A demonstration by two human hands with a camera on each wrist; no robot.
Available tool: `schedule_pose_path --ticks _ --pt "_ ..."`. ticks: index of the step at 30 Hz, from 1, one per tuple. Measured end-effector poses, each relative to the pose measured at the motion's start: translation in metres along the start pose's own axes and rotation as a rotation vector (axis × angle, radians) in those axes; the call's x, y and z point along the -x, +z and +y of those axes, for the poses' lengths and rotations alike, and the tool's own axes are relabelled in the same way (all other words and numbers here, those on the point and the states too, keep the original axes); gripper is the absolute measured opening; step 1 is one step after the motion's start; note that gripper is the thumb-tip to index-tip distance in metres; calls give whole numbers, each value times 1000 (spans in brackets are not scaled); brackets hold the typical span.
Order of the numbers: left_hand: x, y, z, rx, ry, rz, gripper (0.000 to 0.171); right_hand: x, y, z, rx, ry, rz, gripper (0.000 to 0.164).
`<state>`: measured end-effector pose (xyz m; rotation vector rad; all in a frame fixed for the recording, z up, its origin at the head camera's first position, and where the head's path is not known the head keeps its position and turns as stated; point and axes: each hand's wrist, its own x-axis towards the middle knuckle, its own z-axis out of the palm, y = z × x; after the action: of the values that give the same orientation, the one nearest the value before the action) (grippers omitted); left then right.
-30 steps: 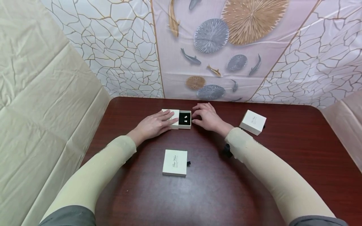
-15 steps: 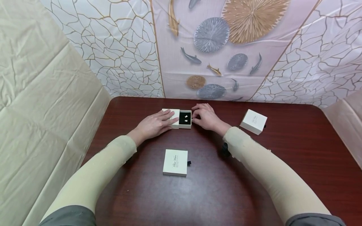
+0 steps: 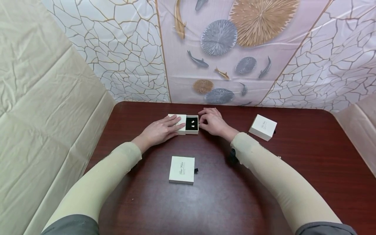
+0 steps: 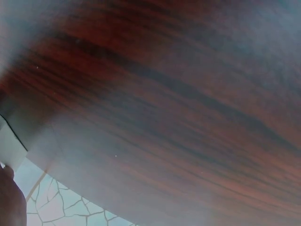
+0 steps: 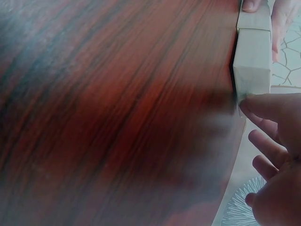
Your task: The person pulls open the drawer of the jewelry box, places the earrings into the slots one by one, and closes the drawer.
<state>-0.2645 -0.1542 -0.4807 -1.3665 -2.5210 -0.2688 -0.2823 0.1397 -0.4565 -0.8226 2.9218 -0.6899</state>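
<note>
A white jewelry box (image 3: pixel 181 118) lies near the table's far edge, its drawer (image 3: pixel 192 132) slid partly out to the right. On the drawer's black lining sit two small shiny earrings (image 3: pixel 193 123). My left hand (image 3: pixel 160 130) holds the sleeve, fingers laid over its top and thumb at the near side. At the drawer's right end is my right hand (image 3: pixel 213 122), fingers bent. The right wrist view shows its thumb (image 5: pixel 263 104) at the drawer's end corner with the index finger close behind; the spot between them is hidden. In the left wrist view, mostly table shows.
Another white box (image 3: pixel 182 169) with a black ribbon tab lies closer to me, mid-table. A thicker white box (image 3: pixel 263 127) stands to the right, beyond my right forearm. Something tiny and pale (image 3: pixel 279 157) shows beside the right sleeve. A patterned cloth (image 3: pixel 132 65) hangs behind the table.
My right wrist and forearm have shifted slightly left, uncovering the tiny pale thing beside the sleeve. The drawer, boxes and left hand look unchanged.
</note>
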Motion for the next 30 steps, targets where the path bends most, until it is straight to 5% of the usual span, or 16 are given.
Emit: schedule_pose_path --ticks 30 --pt "0 -3 2 -19 4 -2 51 -10 5 -8 6 -16 -31 14"
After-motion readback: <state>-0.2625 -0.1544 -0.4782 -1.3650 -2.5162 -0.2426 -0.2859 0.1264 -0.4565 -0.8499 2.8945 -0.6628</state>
